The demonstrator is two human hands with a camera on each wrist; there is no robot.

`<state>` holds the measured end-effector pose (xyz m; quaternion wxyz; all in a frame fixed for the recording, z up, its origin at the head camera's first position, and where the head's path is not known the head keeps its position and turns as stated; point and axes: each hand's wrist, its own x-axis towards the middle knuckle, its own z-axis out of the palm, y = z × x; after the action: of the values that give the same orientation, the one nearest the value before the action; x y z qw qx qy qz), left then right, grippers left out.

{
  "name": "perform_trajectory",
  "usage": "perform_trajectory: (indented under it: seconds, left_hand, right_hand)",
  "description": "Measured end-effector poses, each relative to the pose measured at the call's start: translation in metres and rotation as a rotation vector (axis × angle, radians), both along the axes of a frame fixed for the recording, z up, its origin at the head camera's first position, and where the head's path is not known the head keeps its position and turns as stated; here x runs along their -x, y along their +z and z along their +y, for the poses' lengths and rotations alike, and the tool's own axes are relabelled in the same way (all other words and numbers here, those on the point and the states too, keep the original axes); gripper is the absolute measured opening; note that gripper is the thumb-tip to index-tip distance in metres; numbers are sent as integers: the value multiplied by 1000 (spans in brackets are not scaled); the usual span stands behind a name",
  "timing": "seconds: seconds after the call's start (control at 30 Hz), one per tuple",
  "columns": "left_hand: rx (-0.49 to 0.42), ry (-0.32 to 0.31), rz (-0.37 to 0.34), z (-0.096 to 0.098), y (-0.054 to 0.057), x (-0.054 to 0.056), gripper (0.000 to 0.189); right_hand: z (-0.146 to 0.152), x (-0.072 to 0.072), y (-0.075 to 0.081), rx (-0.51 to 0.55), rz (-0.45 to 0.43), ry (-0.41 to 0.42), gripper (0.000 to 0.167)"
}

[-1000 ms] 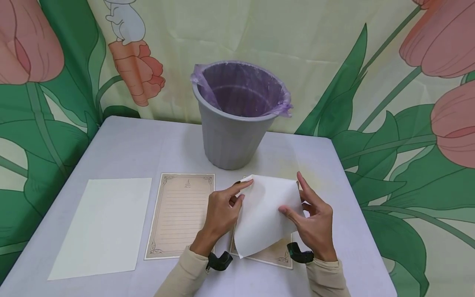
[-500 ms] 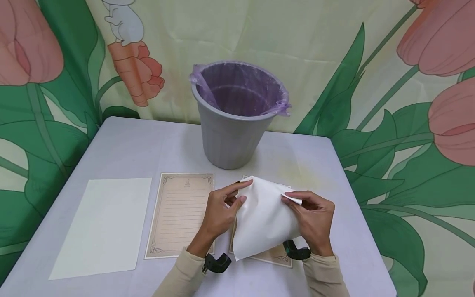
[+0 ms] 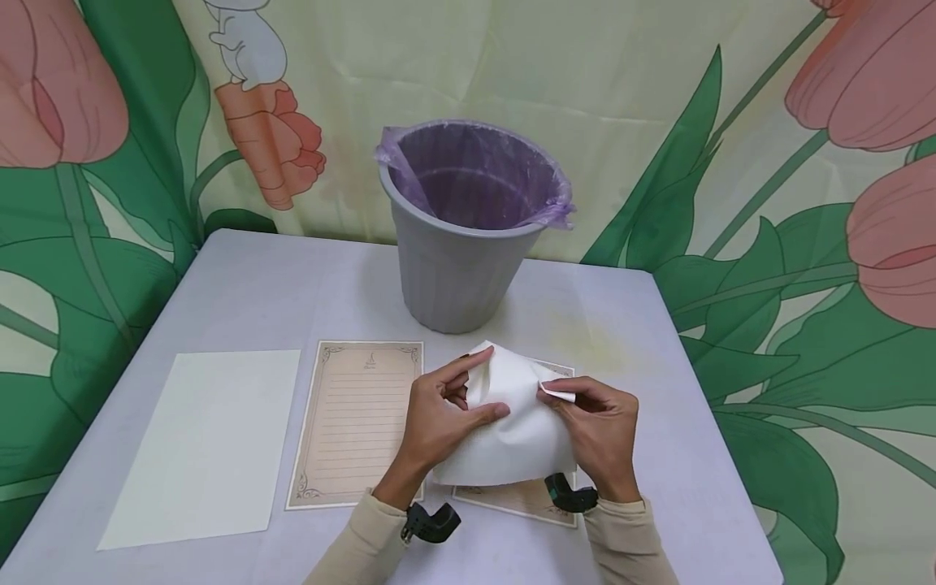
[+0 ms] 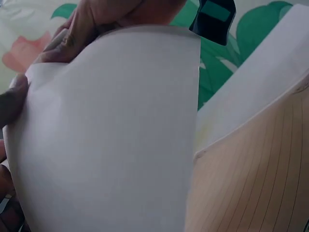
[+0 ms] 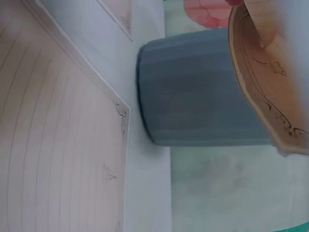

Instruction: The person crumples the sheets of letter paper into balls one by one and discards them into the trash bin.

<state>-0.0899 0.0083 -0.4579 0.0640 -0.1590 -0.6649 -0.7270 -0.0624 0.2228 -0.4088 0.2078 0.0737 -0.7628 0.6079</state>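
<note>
Both hands raised just above counter [image 3: 241, 284], near front edge, wrists bent inward. Left hand [image 3: 439, 414]: fingers curled round left side of paper sheet [image 3: 512, 422], thumb pressing its front. Right hand [image 3: 595, 431]: fingers pinch sheet's top right corner. Sheet white on outside, bowed into loose cone, ornate lined side inward; held over another lined sheet [image 3: 522, 500], w/ grey bin [image 3: 457, 268] behind.

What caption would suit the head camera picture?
Two hands, left hand and right hand, bunch a paper sheet before a grey bin.
</note>
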Motion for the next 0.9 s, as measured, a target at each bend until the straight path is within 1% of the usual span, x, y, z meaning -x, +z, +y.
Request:
perform_trajectory:
  seconds: [0.1, 0.2, 0.27, 0.33, 0.47, 0.53, 0.57, 0.67, 0.83, 0.9]
  left_hand:
    - [-13, 16, -8, 0, 2, 0, 62]
    - [-11, 33, -4, 0, 4, 1, 55]
    - [-2, 52, 6, 0, 5, 2, 52]
    - [5, 67, 17, 1, 5, 1, 46]
    - [0, 50, 29, 4, 9, -3, 29]
    - [-23, 30, 24, 4, 11, -4, 24]
    - [-39, 24, 14, 4, 13, -4, 23]
    - [-113, 9, -37, 3, 13, -3, 23]
    - [-227, -38, -190, -1, 15, -3, 25]
    - [-270, -62, -254, -2, 16, -3, 26]
  right_hand:
    - [-4, -1, -3, 6, -18, 32, 18]
    - [-7, -1, -7, 20, -45, 44, 18]
    - [-10, -2, -9, 31, -59, 47, 17]
    - [-11, -2, -11, 15, -66, 33, 16]
    - [-12, 2, -16, 9, -34, -14, 17]
    - [-13, 4, -19, 22, -21, -28, 18]
    - [-14, 5, -20, 38, -20, -21, 18]
    - [-15, 6, -22, 104, -59, 68, 15]
    - [-13, 6, -23, 224, -187, 335, 5]
    - [-12, 7, -24, 243, -206, 413, 8]
